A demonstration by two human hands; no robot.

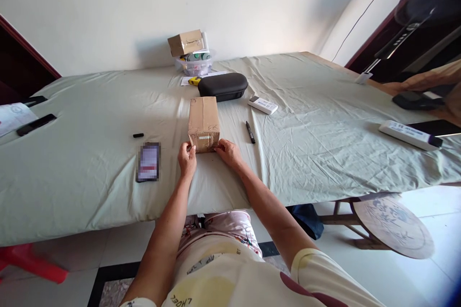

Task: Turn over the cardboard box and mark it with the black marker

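A brown cardboard box (203,117) rests on the cloth-covered table in front of me, marked with dark pen scribbles and a white printed patch on its near end. My left hand (187,158) grips the near left corner of the box, fingers curled and thumb against the end face. At the near right lower corner my right hand (229,152) also has its fingers closed on the box. Right of the box lies a black marker (250,132) without its cap. The black cap (138,135) is to the left, above a phone (148,162) with a blurred screen.
Behind the box sit a black zip case (223,86), a yellow item (195,81) and a plastic basket (194,66) topped by another carton (185,42). White boxes (263,104) lie to the right. A person's arm (428,76) reaches in at far right. A stool (394,225) stands below.
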